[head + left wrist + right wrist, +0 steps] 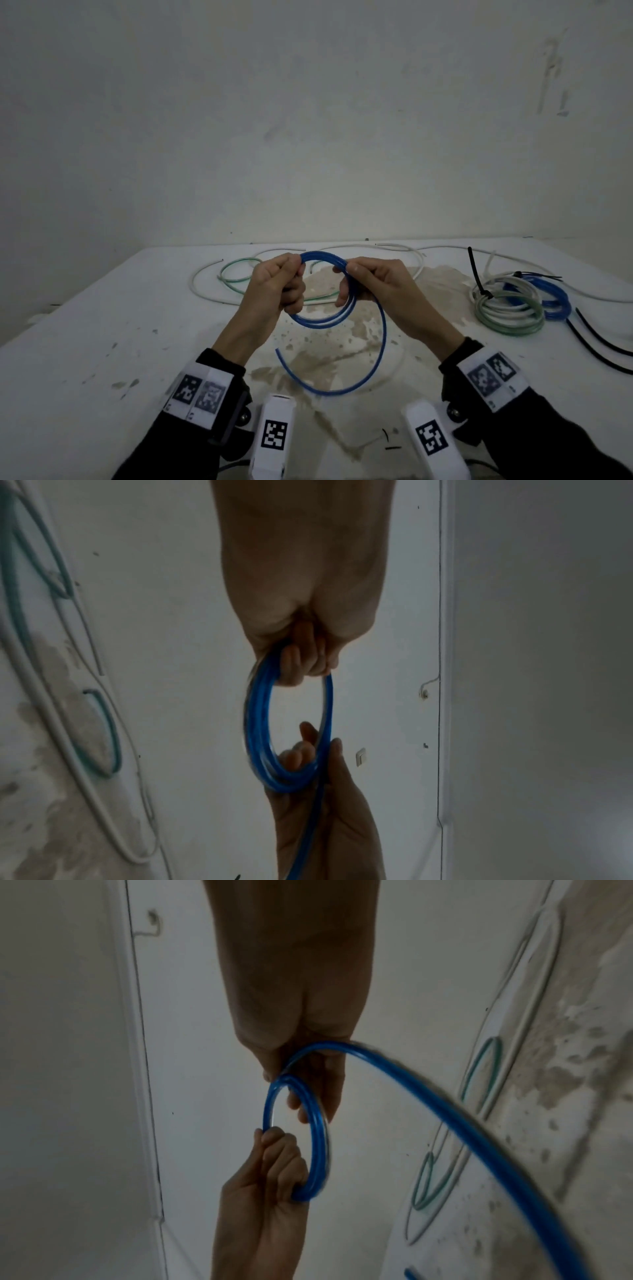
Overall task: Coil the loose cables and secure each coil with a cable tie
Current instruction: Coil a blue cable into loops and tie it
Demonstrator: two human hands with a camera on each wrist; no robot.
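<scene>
A blue cable (323, 320) is wound into a small coil held above the white table (102, 325). My left hand (277, 287) grips the coil's left side, fingers curled round the strands (255, 723). My right hand (366, 284) grips the right side, and the loose tail (382, 342) curves down toward me and ends at the lower left. In the right wrist view the tail (445, 1115) sweeps away from the coil (316, 1139). A loose green cable (236, 274) and a loose white cable (205, 294) lie behind my hands.
Finished coils sit at the right: a white-green one (507, 311) with a black cable tie (478, 274), and a blue one (551, 298). Two loose black ties (596, 346) lie near the right edge. A brownish stain (342, 356) marks the table's middle. The wall stands close behind.
</scene>
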